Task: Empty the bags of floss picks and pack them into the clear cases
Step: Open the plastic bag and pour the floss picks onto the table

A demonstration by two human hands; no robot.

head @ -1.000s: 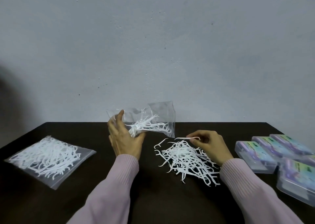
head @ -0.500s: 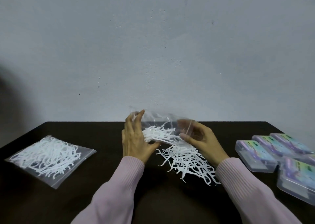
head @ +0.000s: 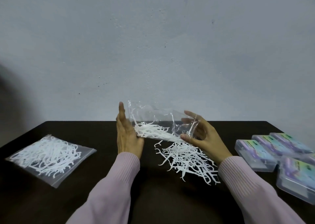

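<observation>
Grey plaster wall behind, dark surface (head: 102, 198) below it, running the full width of the view. At 9 o'clock a sealed bag of picks (head: 49, 157) lies flat, not yet opened. At 3 o'clock the clear cases (head: 265, 152) sit in a cluster, lids down as far as I can tell. Dead centre, held up off the surface, is the open bag (head: 156, 121); its long axis runs 9 to 3, its mouth turned toward the right hand and tipped slightly down. It looks like thin film, limp and slippery, nearly weightless, so it is best held by its corners or seams rather than the middle. The left hand (head: 127, 138) has long fingers nearly straight, thumb pinching the closed end against them. The right hand (head: 201, 135) is curled, thumb and fingers (head: 191, 115) gripping the mouth edge. Below the mouth a loose pile of picks (head: 187, 160) spreads toward 4 o'clock. A cluster of picks in the bag (head: 153, 132) lies lengthwise along it; stiff, light, hooked, likely to snag each other
</observation>
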